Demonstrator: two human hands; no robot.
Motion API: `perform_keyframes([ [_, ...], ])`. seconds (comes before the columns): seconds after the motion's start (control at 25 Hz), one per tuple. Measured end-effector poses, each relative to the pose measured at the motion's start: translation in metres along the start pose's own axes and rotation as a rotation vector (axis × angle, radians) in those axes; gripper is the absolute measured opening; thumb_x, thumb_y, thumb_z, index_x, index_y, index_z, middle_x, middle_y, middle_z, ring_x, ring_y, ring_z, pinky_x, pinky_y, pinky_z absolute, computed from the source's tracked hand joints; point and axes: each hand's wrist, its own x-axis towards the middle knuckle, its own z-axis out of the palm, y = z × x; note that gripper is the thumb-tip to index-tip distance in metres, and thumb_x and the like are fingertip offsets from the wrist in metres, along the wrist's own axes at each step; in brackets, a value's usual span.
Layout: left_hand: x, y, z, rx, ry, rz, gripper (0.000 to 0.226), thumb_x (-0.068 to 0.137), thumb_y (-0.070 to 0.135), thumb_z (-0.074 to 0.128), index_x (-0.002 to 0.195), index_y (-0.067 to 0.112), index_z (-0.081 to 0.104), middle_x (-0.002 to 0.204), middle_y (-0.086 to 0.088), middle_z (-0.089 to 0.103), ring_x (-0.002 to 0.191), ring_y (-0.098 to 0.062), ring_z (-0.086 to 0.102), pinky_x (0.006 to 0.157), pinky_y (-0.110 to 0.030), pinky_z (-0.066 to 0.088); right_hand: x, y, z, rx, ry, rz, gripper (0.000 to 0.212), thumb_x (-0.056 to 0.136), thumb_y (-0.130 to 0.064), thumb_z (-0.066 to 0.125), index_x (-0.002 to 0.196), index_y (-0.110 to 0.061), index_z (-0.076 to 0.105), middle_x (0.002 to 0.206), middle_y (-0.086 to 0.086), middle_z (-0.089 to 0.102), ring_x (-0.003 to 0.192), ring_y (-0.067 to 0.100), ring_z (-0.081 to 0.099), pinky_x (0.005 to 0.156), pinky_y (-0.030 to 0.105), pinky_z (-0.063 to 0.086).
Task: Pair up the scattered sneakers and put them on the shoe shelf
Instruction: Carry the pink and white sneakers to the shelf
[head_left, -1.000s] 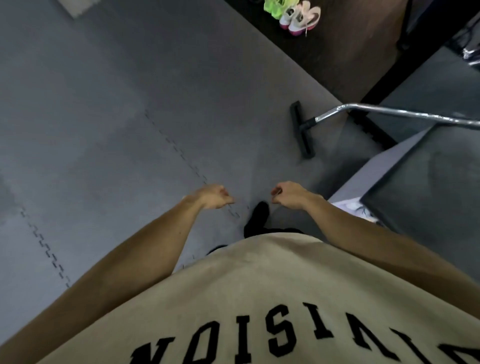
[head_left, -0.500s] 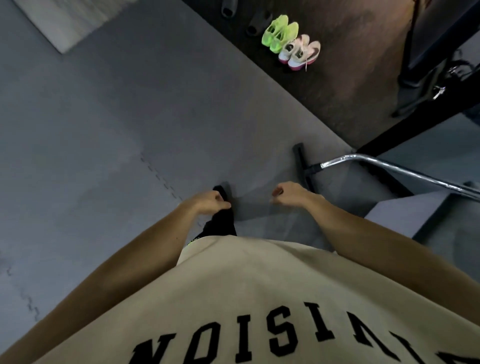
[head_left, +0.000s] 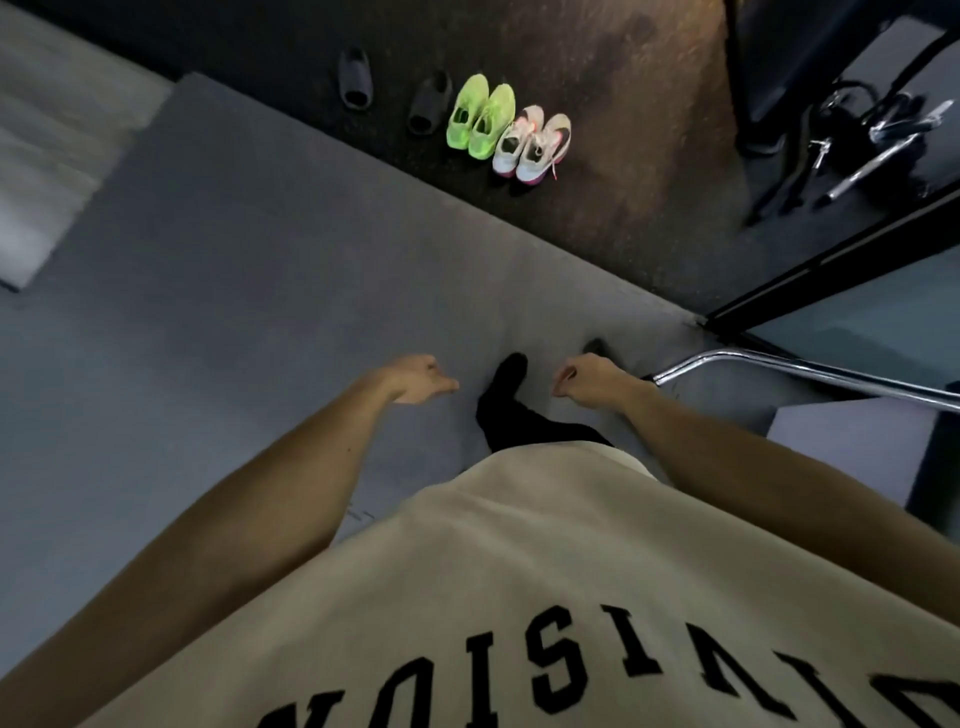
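hands: our left hand (head_left: 415, 379) and right hand (head_left: 587, 378) hang loose, holding nothing | sneakers: green pair (head_left: 480, 117) just beside white-pink pair (head_left: 530, 143), dark floor (head_left: 623, 218) ahead | handling: we judge them light with soft uppers; pinch the heel collars

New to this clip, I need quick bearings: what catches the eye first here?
The neon green sneakers stand paired on the dark floor at the top, the white and pink sneakers right beside them and dark slides to their left. Nearer, the left hand and right hand hang empty over the grey mat, and a chrome bar gleams at the right.
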Motion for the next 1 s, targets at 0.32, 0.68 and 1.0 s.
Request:
perform_keyframes([
  [0.32,0.114,0.058,-0.174,0.096,0.026,0.043,0.046,0.092,0.047,0.058,0.121,0.011,0.059,0.127,-0.009,0.06,0.119,-0.028,0.056,0.095,-0.032,0.044,0.143,-0.072,-0.131,0.072,-0.023,0.043,0.028,0.088,-0.022,0.066,0.112,-0.008,0.067,0.117,0.013,0.066,0.107,0.027,0.06,0.089,0.033,0.047],
  [0.68,0.239,0.123,-0.349,0.163,0.069,0.116,0.042,0.091,0.041,0.061,0.124,0.015,0.059,0.13,-0.008,0.059,0.118,-0.026,0.056,0.092,-0.031,0.043,0.261,-0.139,-0.284,0.092,0.03,0.106,0.039,0.094,-0.028,0.059,0.125,-0.005,0.06,0.129,0.016,0.058,0.118,0.033,0.055,0.1,0.039,0.047],
  [1.0,0.39,0.189,-0.51,0.32,-0.09,0.204,0.046,0.085,0.037,0.069,0.124,0.015,0.059,0.126,-0.008,0.061,0.114,-0.024,0.058,0.096,-0.037,0.049,0.402,-0.192,-0.391,0.265,0.076,0.288,0.034,0.089,-0.028,0.061,0.116,-0.006,0.064,0.122,0.014,0.064,0.113,0.033,0.059,0.098,0.04,0.048],
])
